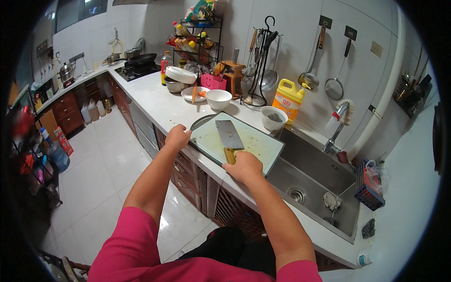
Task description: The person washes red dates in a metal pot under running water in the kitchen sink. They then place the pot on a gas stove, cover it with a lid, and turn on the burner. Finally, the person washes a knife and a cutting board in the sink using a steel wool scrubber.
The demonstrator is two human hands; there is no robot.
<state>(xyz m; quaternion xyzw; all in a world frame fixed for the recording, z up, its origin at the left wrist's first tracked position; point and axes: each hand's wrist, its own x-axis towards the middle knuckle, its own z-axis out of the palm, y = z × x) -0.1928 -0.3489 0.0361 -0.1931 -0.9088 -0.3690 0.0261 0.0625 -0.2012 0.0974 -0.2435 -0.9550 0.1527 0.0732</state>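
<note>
A glass-like pale green cutting board [204, 137] with a dark rim lies across the counter and overhangs the sink's left end. Wet crumbs dot its surface. On it rests a cleaver [229, 133], its broad steel blade flat and pointing away from me, its handle [229, 155] yellowish wood. My right hand [246, 165] closes around the handle's near end, over the board's front edge; whether it also grips the board is hidden. At the board's left corner, beside its looped rim handle, my left hand [178, 136] has its fingers curled on the edge.
Behind the board stand a white bowl [218, 100], a bowl with dark contents [273, 118], and a yellow detergent jug [289, 98]. The steel sink [306, 169] and faucet [334, 135] are at right. A utensil stand [262, 67] and spice rack [199, 42] stand near the wall.
</note>
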